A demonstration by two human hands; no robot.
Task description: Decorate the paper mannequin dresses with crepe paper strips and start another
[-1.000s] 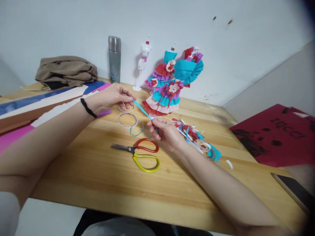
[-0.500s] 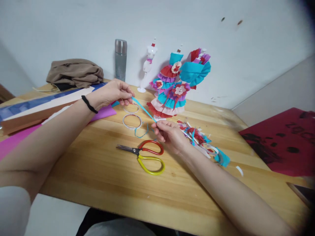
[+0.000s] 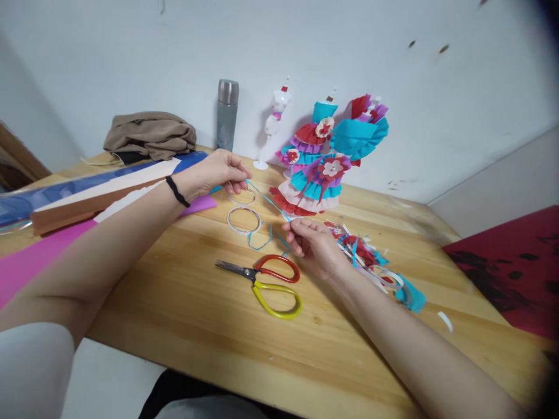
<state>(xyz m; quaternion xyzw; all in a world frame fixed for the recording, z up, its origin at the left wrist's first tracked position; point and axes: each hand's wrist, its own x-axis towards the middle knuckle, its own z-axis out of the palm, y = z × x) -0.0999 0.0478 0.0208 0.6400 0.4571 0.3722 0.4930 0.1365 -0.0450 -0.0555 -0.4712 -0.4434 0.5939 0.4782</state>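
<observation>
A narrow blue paper strip [image 3: 268, 199] stretches between my two hands, slanting down to the right. My left hand [image 3: 227, 170], with a black band at the wrist, pinches its upper end. The lower end is between the closed fingertips of my right hand [image 3: 312, 243]. Just below the strip, a thin twisted blue strand [image 3: 261, 248] lies on the wooden table [image 3: 183, 314]. Scissors [image 3: 250, 274] with one red and one yellow handle rest slightly spread, left of my right wrist. Two narrow tape rings [image 3: 244, 234] lie under the strip; my left hand partly covers the farther one.
Dress forms with ruffled paper dresses [image 3: 329, 169] stand by the wall, beside a bare white form [image 3: 279, 103] and a grey flask [image 3: 226, 119]. Colourful paper sheets [image 3: 56, 253] and brown cloth [image 3: 148, 134] lie left. Paper scraps [image 3: 369, 253] and a red bag [image 3: 510, 267] are right.
The blue strip looks thinner and more twisted than before. Both hands keep their pinch on it. The view has shifted, so everything appears a little further right and lower.
</observation>
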